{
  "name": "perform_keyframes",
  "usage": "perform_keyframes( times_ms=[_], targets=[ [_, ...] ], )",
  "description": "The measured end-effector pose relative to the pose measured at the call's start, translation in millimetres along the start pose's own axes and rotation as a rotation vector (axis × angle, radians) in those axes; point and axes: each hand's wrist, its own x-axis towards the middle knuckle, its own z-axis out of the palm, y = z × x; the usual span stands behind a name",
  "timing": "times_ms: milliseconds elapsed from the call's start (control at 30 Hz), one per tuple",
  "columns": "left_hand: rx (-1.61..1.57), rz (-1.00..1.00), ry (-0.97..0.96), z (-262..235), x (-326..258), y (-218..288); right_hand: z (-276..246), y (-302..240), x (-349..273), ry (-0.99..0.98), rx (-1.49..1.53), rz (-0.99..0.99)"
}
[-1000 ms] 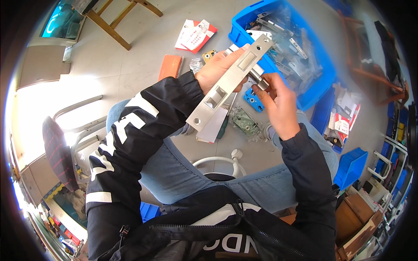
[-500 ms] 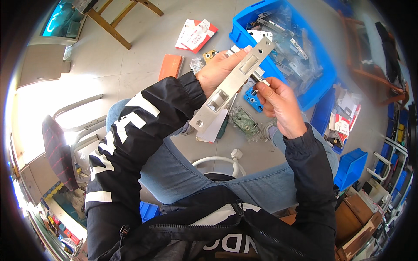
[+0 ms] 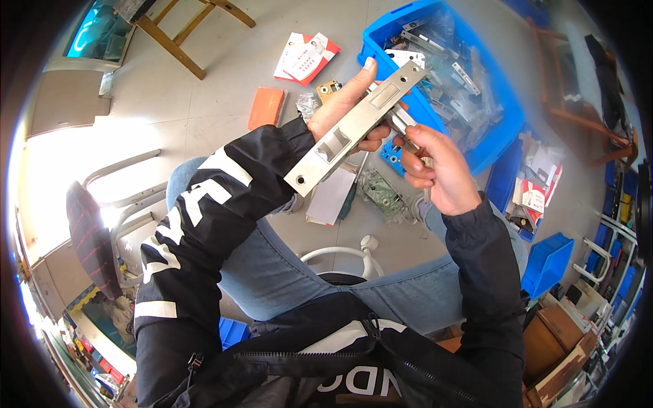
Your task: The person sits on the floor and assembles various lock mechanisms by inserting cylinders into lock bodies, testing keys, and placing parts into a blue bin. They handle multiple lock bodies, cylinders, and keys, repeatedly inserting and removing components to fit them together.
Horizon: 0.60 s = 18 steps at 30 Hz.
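Mortise lock (image 3: 357, 124), one, face upward.
Your left fingers (image 3: 371, 144) curl round it, seemingly for steadiness; your right fingers (image 3: 415, 163), pinched close, grip the silver cylinder (image 3: 400, 117).

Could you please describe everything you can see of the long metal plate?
The plate is long, flat, silvery and metallic-looking, with holes near its ends, a rectangular outline and, lower down, a slanted latch. Held in the air, it slants up to the right. The left hand supports it from behind; the right hand grips a shiny part there.
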Motion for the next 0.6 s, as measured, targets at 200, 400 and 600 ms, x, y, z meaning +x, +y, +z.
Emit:
perform_keyframes(
  times_ms=[200,400,600],
  targets=[
    [0.013,0.005,0.028,2.6,1.3,-2.5,3.0,-1.8,-3.0,-0.002,-0.041,-0.013],
    [-0.002,-0.026,-0.109,-3.0,-1.6,3.0,0.0,-0.8,-2.4,-0.041,0.006,-0.020],
    [0.113,-0.068,0.035,5.3,-4.7,0.0,-2.6,6.7,1.7,-0.039,0.097,-0.018]
  ],
)
